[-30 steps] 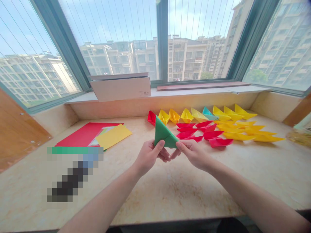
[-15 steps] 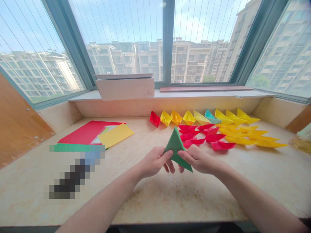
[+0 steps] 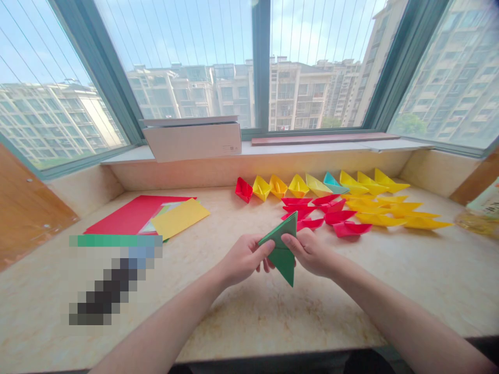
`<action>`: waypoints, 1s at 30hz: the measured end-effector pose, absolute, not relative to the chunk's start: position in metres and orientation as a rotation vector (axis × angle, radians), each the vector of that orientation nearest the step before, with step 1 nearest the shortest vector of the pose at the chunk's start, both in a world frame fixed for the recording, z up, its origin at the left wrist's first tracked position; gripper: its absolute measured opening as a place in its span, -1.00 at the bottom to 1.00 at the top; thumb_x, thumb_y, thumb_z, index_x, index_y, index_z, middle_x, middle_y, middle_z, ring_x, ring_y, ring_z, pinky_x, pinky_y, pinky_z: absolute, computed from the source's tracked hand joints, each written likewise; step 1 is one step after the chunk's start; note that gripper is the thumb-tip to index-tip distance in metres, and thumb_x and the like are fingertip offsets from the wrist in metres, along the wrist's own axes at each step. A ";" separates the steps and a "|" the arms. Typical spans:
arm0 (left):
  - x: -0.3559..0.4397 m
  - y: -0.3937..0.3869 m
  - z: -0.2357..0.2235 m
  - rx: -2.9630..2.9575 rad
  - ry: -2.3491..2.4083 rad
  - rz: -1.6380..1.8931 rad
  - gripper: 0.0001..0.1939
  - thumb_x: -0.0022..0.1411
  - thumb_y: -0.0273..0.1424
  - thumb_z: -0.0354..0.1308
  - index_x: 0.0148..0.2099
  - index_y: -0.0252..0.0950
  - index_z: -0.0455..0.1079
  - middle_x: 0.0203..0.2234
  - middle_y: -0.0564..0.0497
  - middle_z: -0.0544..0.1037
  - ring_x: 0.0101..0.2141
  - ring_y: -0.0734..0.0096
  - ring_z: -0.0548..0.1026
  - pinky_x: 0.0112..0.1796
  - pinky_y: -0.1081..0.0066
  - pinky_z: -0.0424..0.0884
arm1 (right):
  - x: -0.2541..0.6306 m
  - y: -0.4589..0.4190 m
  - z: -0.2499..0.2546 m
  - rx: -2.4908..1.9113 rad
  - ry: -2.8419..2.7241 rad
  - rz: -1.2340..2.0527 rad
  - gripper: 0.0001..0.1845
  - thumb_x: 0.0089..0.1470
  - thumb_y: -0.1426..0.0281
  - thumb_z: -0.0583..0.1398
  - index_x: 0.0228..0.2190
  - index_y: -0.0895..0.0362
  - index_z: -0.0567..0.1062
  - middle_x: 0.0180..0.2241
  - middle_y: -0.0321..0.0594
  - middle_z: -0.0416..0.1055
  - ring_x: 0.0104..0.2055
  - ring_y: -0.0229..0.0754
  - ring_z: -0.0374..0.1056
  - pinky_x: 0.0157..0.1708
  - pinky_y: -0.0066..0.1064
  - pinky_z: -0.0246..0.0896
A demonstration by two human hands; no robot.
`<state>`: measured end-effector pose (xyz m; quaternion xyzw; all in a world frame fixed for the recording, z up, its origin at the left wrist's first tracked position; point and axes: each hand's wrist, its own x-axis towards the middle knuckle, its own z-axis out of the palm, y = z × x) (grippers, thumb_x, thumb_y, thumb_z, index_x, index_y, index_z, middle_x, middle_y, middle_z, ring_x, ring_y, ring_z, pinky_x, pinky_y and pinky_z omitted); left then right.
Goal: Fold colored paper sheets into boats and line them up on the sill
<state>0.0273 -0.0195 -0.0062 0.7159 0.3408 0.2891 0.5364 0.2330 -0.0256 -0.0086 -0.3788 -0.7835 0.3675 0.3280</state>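
A folded piece of green paper (image 3: 284,259) is held above the counter between both hands, with one point up at the right and another pointing down. My left hand (image 3: 247,257) pinches its left corner, thumb on the near face and fingers behind. My right hand (image 3: 312,249) grips its right edge, thumb pressed on the front. Just beyond the hands lie several red paper boats (image 3: 343,218). Several yellow paper boats (image 3: 393,210) sit to their right, and a back row holds a red boat (image 3: 244,190), yellow ones and a blue boat (image 3: 334,183).
On the left of the stone counter (image 3: 218,317) lie red sheets (image 3: 120,215) and a yellow sheet (image 3: 181,217), near a blurred-out patch (image 3: 109,283). A white box (image 3: 195,141) stands on the window ledge. A clear container (image 3: 479,213) is at the right edge.
The green paper has turned in my hands: its upper point now leans right and its lower point hangs more directly down. The view has shifted slightly to the right.
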 end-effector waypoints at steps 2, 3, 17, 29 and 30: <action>0.029 -0.018 -0.007 1.695 0.914 0.854 -0.51 0.30 0.02 0.04 -0.30 -0.36 0.40 -0.56 0.02 0.47 -0.57 0.47 0.43 -0.58 0.52 0.29 | 0.232 -0.023 -0.011 -0.921 -2.029 0.938 -0.32 0.33 0.00 -0.13 -0.55 0.16 0.44 -0.58 -0.20 0.45 -0.50 -0.22 0.39 -0.48 -0.45 0.24; 0.029 -0.017 -0.006 1.702 0.952 0.900 -0.52 0.29 0.01 0.05 -0.31 -0.36 0.39 -0.57 0.04 0.45 -0.58 0.48 0.40 -0.58 0.52 0.29 | 0.232 -0.022 -0.013 -0.903 -2.021 0.938 -0.31 0.33 -0.02 -0.13 -0.54 0.17 0.45 -0.56 -0.20 0.45 -0.49 -0.23 0.38 -0.47 -0.45 0.24; 0.035 -0.018 -0.008 1.497 0.780 0.885 -0.40 0.33 0.08 -0.08 -0.08 -0.37 0.41 -0.30 -0.13 0.56 -0.36 0.36 0.51 -0.39 0.45 0.43 | 0.224 -0.023 -0.022 -1.045 -1.752 0.618 -0.27 0.31 -0.04 -0.12 -0.71 0.11 0.34 -0.72 -0.24 0.33 -0.65 -0.27 0.27 -0.58 -0.45 0.13; 0.023 -0.017 -0.009 1.619 0.732 0.942 -0.42 0.17 0.12 0.13 -0.15 -0.35 0.35 -0.53 0.03 0.48 -0.69 0.59 0.35 -0.70 0.59 0.21 | 0.227 -0.026 -0.019 -0.934 -1.878 0.774 -0.22 0.32 -0.05 -0.19 -0.72 0.12 0.32 -0.72 -0.26 0.30 -0.64 -0.28 0.24 -0.57 -0.46 0.13; 0.023 -0.017 -0.008 1.608 0.697 0.901 -0.39 0.17 0.13 0.12 -0.12 -0.37 0.35 -0.51 0.00 0.51 -0.70 0.61 0.32 -0.70 0.59 0.18 | 0.228 -0.026 -0.021 -0.918 -1.883 0.758 -0.22 0.32 -0.06 -0.20 -0.71 0.13 0.34 -0.70 -0.24 0.32 -0.63 -0.28 0.26 -0.56 -0.45 0.14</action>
